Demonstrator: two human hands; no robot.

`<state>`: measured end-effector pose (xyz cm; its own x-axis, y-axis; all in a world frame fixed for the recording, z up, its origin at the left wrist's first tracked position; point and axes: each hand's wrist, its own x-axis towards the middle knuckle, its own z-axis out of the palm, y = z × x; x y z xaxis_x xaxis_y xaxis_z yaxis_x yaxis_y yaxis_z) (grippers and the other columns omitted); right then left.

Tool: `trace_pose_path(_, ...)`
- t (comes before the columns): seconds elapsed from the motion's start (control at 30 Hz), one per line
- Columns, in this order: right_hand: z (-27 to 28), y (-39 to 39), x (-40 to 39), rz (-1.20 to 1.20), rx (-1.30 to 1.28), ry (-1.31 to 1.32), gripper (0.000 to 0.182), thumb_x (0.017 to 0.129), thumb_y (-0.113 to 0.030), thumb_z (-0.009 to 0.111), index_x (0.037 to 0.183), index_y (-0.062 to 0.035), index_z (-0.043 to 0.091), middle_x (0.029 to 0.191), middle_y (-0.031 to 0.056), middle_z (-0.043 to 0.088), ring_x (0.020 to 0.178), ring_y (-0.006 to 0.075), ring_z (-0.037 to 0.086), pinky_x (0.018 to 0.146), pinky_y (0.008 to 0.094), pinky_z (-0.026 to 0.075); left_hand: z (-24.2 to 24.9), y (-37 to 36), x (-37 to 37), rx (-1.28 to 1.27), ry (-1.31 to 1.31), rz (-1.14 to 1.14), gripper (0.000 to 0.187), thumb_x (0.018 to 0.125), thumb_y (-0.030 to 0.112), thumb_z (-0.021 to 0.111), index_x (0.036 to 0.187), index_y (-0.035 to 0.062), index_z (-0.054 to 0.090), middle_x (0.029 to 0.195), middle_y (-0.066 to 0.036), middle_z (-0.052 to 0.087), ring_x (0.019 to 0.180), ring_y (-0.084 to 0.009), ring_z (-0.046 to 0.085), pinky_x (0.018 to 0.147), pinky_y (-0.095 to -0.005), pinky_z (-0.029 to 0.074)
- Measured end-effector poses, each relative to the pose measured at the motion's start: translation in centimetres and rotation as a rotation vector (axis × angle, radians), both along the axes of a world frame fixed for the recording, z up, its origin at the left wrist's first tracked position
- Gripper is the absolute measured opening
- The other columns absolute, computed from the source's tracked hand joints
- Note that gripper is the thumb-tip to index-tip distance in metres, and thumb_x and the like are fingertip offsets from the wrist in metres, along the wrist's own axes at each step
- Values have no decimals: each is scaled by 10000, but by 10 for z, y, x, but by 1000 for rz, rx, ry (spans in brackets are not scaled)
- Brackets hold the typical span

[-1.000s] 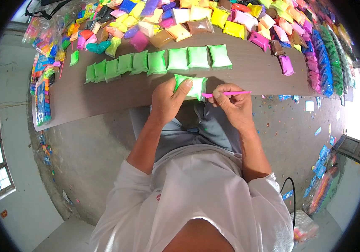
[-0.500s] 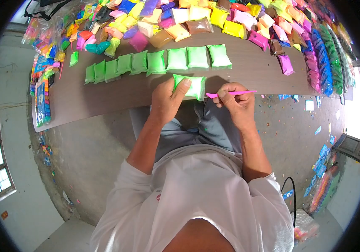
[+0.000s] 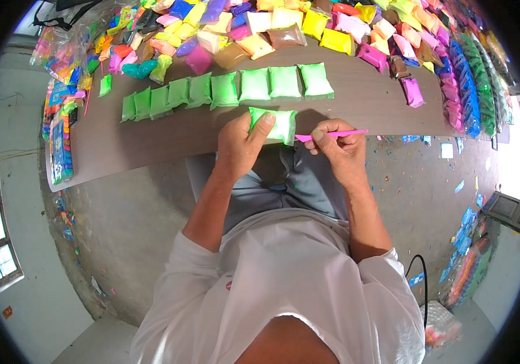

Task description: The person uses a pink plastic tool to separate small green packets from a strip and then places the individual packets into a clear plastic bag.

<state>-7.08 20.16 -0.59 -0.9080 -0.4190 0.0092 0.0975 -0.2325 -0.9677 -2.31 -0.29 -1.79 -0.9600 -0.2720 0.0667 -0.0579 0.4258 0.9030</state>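
Observation:
My left hand (image 3: 241, 142) grips a bright green packet of soft clay (image 3: 281, 126) by its left side, thumb pressed on top. In my right hand (image 3: 340, 148) is a thin pink plastic modelling tool (image 3: 350, 133), pinched between thumb and fingers. Its pointed end is right at the packet's lower right edge. Both hands are over the front edge of the brown table (image 3: 169, 136). Just beyond them lies a row of several similar green packets (image 3: 224, 90), running from left to right.
A big heap of packets in many colours (image 3: 235, 36) covers the back of the table. Long bags of purple, blue and green packets (image 3: 467, 91) lie at the right end. Packaged sets (image 3: 61, 145) lie along the left edge. One magenta packet (image 3: 413, 93) lies apart at right.
Almost nothing differs. Both hands keep their hold on the green packet and the pink tool, and the whole view has shifted very slightly.

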Motion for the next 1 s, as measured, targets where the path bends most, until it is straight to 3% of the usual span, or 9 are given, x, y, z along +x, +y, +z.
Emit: trace_pose_path(1.0,-3,2,-4,53,8,39,87,900,-85,626,883,0,627,765,58,665,667,90,590,611,227,475,1,1,0,30,-2,5,587,928,493,553,667,-19,433,578,-151,395,565,-218,349,546,-394,374)
